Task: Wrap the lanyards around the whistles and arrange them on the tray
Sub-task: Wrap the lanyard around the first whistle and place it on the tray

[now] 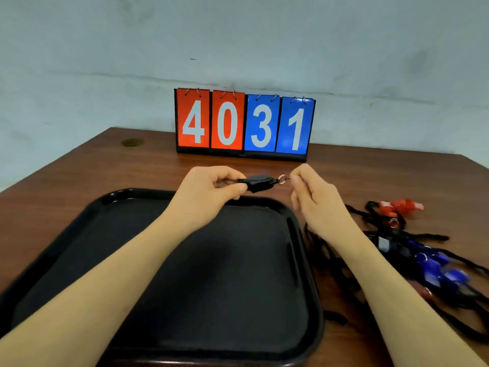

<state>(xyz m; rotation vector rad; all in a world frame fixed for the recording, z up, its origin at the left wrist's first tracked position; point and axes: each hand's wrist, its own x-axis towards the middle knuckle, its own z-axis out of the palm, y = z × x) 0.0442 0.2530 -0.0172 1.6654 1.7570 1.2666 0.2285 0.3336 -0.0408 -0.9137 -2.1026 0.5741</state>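
The left hand [209, 185] is pinching a black plastic whistle [258, 182] above the 12 o'clock rim of the black rectangular plastic tray [301, 260] on the brown wooden bench [79, 170]. The right hand [315, 197], fingers curled, is pinching the thin black lanyard [288, 178] beside the whistle's metal ring [282, 178]. Red and blue whistles with tangled cords [412, 250] are lying at 3 o'clock.

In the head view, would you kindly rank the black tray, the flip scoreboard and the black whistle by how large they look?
1. black tray
2. flip scoreboard, though it stands farther off
3. black whistle, held by the left hand
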